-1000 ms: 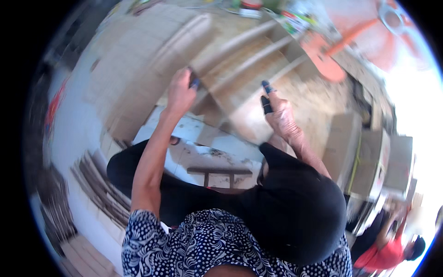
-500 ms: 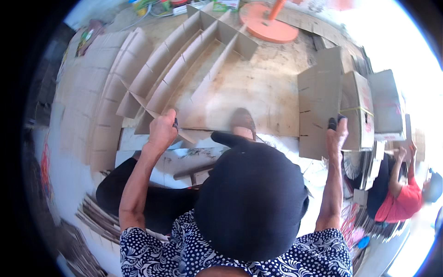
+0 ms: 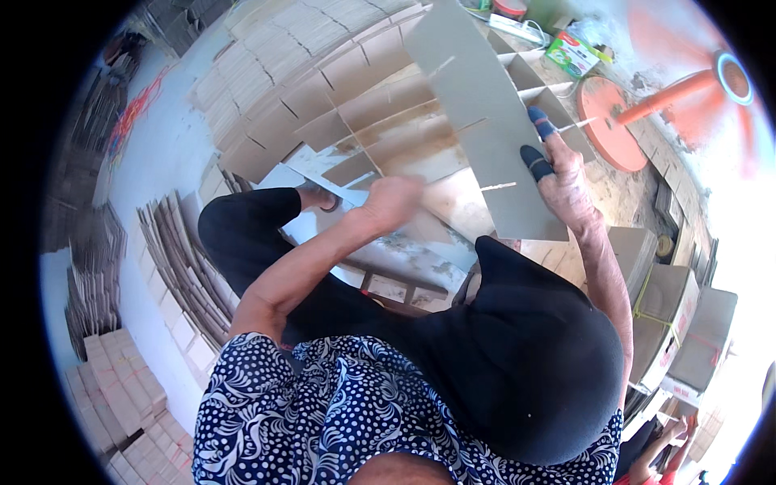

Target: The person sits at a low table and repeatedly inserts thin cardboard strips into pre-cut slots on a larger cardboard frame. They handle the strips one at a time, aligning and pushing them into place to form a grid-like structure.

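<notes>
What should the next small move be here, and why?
Probably bring the left hand to the left edge of the slotted cardboard panel to help line it up with the upright strips. Only the right hand grips it, its slots lie along that edge, and the blurred left hand is apart from it.

From the head, one wide fisheye view looks down, close above the person's knees [image 3: 550, 356].

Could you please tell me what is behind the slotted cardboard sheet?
Parts of a cardboard divider grid show past both edges of the slotted cardboard sheet; what lies directly behind it is hidden.
</notes>
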Tool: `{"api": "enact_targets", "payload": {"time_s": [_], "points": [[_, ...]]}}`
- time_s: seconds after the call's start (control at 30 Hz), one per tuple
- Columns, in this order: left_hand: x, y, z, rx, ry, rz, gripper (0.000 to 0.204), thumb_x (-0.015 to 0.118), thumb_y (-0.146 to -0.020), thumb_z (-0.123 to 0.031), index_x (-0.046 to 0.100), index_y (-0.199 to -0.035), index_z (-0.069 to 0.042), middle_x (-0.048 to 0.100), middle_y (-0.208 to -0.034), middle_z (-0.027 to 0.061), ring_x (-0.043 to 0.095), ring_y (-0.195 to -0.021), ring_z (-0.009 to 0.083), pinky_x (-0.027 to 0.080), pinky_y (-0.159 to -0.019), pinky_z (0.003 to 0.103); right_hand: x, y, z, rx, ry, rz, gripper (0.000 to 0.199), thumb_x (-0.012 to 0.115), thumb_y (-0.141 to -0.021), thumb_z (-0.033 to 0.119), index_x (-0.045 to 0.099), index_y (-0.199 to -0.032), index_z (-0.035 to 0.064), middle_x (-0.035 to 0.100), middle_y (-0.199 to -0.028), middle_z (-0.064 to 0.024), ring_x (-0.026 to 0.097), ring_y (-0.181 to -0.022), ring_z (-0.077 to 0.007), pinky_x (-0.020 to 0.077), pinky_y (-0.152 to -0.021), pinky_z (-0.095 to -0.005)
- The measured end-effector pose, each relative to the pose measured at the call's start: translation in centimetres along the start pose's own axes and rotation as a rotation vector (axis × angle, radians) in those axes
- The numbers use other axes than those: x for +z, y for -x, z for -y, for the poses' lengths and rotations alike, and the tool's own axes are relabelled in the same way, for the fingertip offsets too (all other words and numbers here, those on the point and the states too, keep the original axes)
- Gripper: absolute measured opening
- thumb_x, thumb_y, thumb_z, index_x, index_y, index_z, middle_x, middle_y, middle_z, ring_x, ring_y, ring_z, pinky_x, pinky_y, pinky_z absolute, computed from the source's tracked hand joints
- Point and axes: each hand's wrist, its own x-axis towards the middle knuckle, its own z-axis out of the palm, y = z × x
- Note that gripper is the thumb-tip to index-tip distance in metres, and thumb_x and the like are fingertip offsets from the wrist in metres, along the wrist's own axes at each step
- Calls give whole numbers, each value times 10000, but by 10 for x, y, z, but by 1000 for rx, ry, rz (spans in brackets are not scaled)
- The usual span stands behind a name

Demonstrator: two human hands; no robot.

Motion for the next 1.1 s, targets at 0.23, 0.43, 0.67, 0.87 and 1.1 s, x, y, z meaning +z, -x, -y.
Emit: {"api": "enact_targets", "payload": {"time_s": [0.23, 0.43, 0.67, 0.87, 1.1], "points": [[-7, -11, -6, 13, 105, -21, 145, 578, -688, -62, 570, -833, -60, 632, -749, 184, 621, -739, 398, 473, -659, 511, 20, -47, 5, -8, 9, 102, 520, 559, -804, -86, 478, -1306, 20, 601, -1193, -198, 601, -1102, -282, 460, -917, -318], [2, -16, 4, 34, 160, -70, 152, 577, -694, -83, 583, -844, -64, 635, -765, 178, 625, -761, 401, 480, -658, 519, 33, -67, 11, -12, -8, 148, 565, 522, -763, -126, 492, -1305, 33, 643, -1057, -216, 645, -989, -285, 473, -864, -305], [2, -18, 7, 11, 142, -24, 146, 576, -698, -95, 588, -840, -65, 641, -767, 175, 630, -747, 398, 488, -655, 512, 48, -70, 8, -35, 60, 111, 614, 514, -732, -144, 495, -1312, 55, 640, -1038, -226, 642, -976, -306, 474, -855, -312], [2, -15, 4, 3, 105, 44, 169, 561, -712, -98, 604, -869, -55, 647, -774, 178, 639, -754, 390, 496, -664, 502, 54, -70, 9, -72, 51, 149, 604, 508, -741, -119, 499, -1312, 79, 632, -1030, -237, 634, -945, -344, 480, -837, -337], [-2, -16, 2, -1, 53, 74, 180, 550, -745, -112, 623, -901, -59, 649, -827, 191, 639, -799, 387, 497, -693, 497, 64, -84, 15, -58, 152, 214, 431, 513, -820, -83, 534, -1238, 20, 626, -1042, -248, 641, -979, -302, 472, -843, -298]]}}
